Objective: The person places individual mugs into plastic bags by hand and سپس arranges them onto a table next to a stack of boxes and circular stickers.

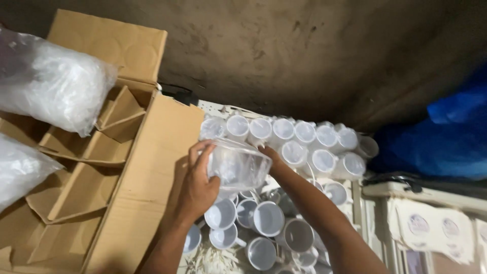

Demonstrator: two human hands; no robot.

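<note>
While I look down from above, my left hand [199, 186] grips one end of a clear plastic bag [238, 163] near the middle of the frame, fingers curled over its top and thumb pressed against its side. My right hand [268, 153] is at the bag's other end, mostly hidden behind the plastic, so I cannot tell how firmly it closes, though it touches the bag's edge. The bag looks puffed and wrapped around something pale that I cannot make out clearly. Beneath it, in the lower middle of the frame, stand white mugs [268, 218] with their mouths upward, packed close together. Just above and to the right, a second batch of white mugs [314, 144] lies in rows, rims facing me. On the left side of the frame sits an open cardboard box [147, 167] with cardboard dividers [86, 167] inside. Two bundles of crinkled plastic wrap [50, 83] rest on it at upper left. A blue tarp [446, 132] fills the right edge.
</note>
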